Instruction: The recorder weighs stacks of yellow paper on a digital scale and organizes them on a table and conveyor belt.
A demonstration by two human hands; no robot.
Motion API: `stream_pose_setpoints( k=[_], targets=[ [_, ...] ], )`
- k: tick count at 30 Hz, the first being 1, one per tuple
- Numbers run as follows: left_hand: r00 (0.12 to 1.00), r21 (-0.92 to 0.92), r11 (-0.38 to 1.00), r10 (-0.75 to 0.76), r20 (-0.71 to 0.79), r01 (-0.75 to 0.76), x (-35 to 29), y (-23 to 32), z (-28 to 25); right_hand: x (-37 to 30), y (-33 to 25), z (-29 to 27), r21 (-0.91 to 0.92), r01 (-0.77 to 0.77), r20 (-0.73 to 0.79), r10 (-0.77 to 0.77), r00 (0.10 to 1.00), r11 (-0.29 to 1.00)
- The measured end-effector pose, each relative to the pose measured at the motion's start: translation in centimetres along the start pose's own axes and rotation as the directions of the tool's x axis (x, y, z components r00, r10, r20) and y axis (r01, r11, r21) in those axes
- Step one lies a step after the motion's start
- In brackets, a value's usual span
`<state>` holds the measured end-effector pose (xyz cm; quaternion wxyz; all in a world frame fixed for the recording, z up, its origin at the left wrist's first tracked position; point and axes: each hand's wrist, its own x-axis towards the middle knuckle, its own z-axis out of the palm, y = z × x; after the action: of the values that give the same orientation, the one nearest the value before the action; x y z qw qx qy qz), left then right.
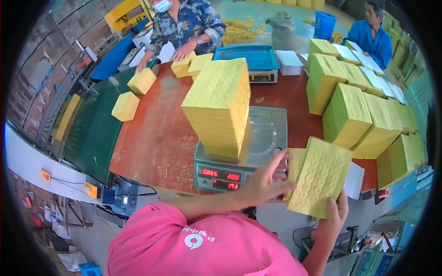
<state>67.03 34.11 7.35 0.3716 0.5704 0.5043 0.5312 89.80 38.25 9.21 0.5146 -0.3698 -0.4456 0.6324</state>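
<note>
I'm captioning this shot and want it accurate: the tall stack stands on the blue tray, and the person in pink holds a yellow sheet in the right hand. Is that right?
Not quite: the head view shows the tall stack on the silver scale, not the blue tray. The right hand does hold a yellow sheet.

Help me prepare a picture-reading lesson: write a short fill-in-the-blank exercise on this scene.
1. The tall stack stands on a ____ with lit digits on its front.
2. Those digits glow ____.
3. The person's right hand holds a sheet whose colour is ____.
4. Beyond the tall stack, the tray is ____ in colour.

Missing words: scale; red; yellow; blue.
</note>
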Motion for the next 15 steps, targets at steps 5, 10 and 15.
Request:
stream_pose_setpoints(
  k=[5,10,15],
  targets=[
    [0.967,-0.371,0.894,-0.246,0.063,0.252,-0.2,7.3,-8.1,1.6,-3.3,8.3,-0.143,0.140,0.187,-0.112,0.976,0.980],
    [0.984,-0.229,0.970,-0.111,-0.136,0.078,2.6,11.5,-17.7,7.2,-6.5,18.6,-0.351,0.350,0.350,-0.225,0.909,0.868],
    [0.972,-0.096,0.977,-0.202,-0.118,0.192,6.7,10.9,-27.7,11.7,-6.2,26.1,-0.217,0.047,0.475,0.063,0.878,0.975]
  ],
)
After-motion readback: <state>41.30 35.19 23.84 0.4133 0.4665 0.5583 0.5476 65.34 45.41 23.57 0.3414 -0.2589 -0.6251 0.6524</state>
